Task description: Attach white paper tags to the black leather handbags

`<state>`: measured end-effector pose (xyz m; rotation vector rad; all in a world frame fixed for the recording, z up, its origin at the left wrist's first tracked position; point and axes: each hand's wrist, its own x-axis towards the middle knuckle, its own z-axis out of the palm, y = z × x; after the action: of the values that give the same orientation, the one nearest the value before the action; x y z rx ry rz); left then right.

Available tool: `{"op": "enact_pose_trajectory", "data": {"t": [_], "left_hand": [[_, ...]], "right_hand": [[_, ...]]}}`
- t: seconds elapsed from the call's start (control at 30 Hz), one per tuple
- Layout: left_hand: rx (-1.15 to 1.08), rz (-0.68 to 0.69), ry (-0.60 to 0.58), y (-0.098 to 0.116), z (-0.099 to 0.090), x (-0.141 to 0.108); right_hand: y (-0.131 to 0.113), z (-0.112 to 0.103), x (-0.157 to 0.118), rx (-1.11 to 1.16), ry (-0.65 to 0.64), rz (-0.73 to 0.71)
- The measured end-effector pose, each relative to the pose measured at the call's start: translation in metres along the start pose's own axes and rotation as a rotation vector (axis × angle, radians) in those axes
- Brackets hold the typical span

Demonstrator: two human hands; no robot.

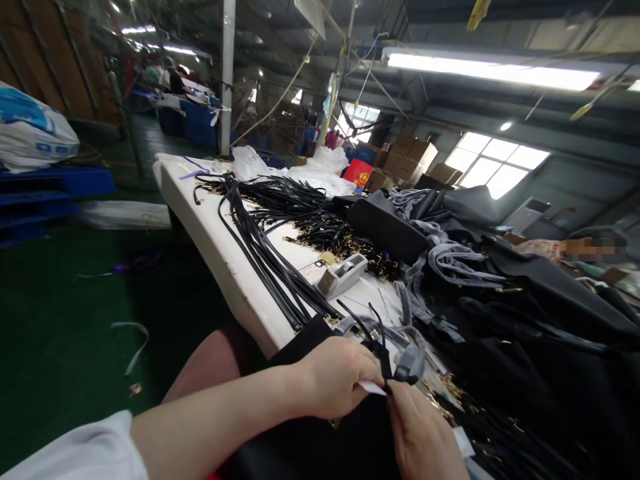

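Observation:
My left hand (340, 377) is closed, with a small white slip (373, 387) showing at its fingertips. Against it, my right hand (425, 430) is closed in a pinch on a thin black strap (384, 360). Both sets of fingertips meet at this strap, whose narrow ends stick up beyond them. Under the hands a black bag-like piece (305, 450) lies over my lap and the table edge. Just beyond, a strap wrapped in clear plastic (413, 357) curves on the table. A light grey tape dispenser (343, 275) stands farther up. What the fingers cover is hidden.
Long black straps (265, 257) with gold buckles run along the white table (200, 220). Black bags (525, 333) with plastic-wrapped handles heap up on the right. Clear plastic sheeting (320, 167) lies at the far end. A blue pallet (55, 193) sits on the green floor at left.

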<state>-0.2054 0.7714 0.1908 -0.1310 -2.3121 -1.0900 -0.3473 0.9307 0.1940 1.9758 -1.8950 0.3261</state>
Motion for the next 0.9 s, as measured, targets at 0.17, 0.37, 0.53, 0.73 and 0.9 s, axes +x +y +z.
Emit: {"op": "enact_pose_trajectory", "data": {"t": [0.17,0.37,0.53,0.73,0.9], "left_hand": [[-0.080,-0.254,0.000,0.004,-0.001,0.000],[-0.063,-0.409,0.185,0.017,0.007,-0.001],[0.014,-0.343,0.222,0.024,0.028,-0.003],[-0.052,-0.304,0.234,0.029,0.038,-0.004],[-0.245,-0.344,0.243,0.031,0.040,-0.003]], "right_hand": [[0.000,0.006,-0.005,-0.010,0.007,-0.045],[-0.030,-0.007,0.000,0.037,0.321,0.343],[-0.043,-0.006,-0.002,0.052,0.315,0.442],[-0.048,-0.013,-0.010,0.030,0.322,0.437],[-0.039,-0.021,-0.018,0.002,0.276,0.415]]}}
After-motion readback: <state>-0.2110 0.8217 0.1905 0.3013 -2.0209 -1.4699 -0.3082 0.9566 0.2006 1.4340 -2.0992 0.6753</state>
